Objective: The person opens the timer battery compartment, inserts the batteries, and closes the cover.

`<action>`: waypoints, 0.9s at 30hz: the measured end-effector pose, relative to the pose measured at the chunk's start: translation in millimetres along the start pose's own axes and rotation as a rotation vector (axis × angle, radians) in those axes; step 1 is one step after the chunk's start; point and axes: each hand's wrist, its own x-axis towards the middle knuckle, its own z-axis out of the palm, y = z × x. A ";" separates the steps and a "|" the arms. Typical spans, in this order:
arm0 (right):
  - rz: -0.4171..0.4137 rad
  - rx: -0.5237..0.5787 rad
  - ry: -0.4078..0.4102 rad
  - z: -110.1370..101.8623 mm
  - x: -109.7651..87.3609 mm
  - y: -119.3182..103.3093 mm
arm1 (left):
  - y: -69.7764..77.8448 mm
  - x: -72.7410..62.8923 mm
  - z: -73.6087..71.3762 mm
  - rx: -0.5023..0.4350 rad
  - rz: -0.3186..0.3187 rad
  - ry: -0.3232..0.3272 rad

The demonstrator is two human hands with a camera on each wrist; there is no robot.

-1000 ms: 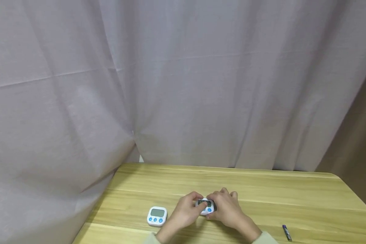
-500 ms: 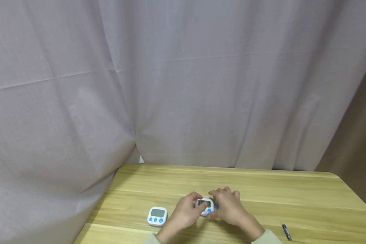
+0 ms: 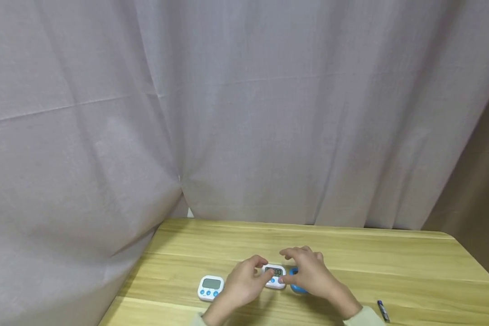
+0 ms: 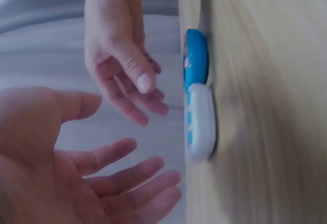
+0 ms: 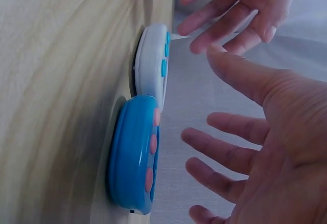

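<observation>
A white digital timer [image 3: 280, 285] with blue buttons lies face up on the wooden table, its display partly covered in the head view by my left thumb. Just to its right is a blue timer [image 5: 134, 152] with pink buttons, mostly hidden under my right hand in the head view. Both wrist views show my left hand [image 3: 245, 284] and right hand [image 3: 313, 272] raised off the timers, fingers spread and lightly bent, with nothing in them. The left hand is nearest the white timer; the right hovers over the blue one.
Another white timer [image 3: 211, 284], its display blank, lies left of my left hand and partly behind the wrist. A small dark battery [image 3: 383, 311] with a purple end rests at the right. Grey curtain [image 3: 244, 136] hangs behind the table's back edge [image 3: 301, 226].
My right hand has let go of the white timer and moved to the right, uncovering part of the blue timer. The left hand has drawn slightly left, and more of the white timer's display shows.
</observation>
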 end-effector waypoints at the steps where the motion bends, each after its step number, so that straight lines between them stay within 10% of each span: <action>1: -0.003 0.002 0.003 -0.8 0.0 0.0 | 0.3 -0.9 -2.9 0.000 0.006 -0.007; 13: 0.016 0.050 0.032 -9.7 0.0 3.2 | -17.0 -12.4 -47.4 0.005 0.038 0.000; 27: 0.017 0.058 0.016 -14.4 -5.6 4.8 | -39.6 -25.1 -71.0 0.423 0.023 -0.105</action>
